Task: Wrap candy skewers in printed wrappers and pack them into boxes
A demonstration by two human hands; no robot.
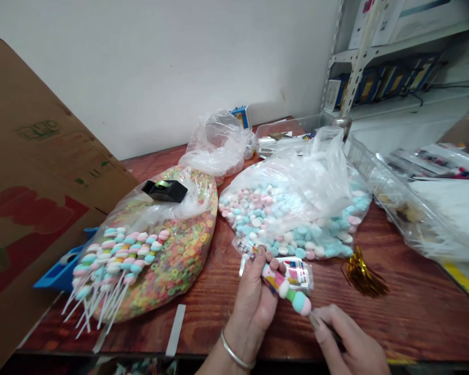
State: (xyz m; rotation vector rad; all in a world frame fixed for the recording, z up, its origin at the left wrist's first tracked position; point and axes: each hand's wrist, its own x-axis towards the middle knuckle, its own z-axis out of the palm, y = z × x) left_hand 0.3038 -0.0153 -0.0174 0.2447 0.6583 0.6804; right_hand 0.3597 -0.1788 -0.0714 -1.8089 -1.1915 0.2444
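Note:
My left hand (256,297), with a bangle at its wrist, is closed around a marshmallow skewer (298,301). Pink, white, green and blue pieces show past its fingers, and printed clear plastic (243,245) pokes out beyond the thumb. At the skewer's lower end, my right hand (347,338) is pinched, apparently on the stick, which the fingers mostly hide. Flat printed plastic bags (303,274) lie on the table behind the left hand. Just beyond is a clear bag of pastel marshmallows (293,229). A bunch of gold tinsel ties (363,276) rests to the right.
Finished-looking marshmallow skewers (121,258) and a black tape dispenser (166,190) lie on a big bag of cereal rings (191,250). A cardboard box (42,156) stands left, beside a blue scoop (58,271). Clear plastic bins (406,219) and a metal shelf (354,78) are at right.

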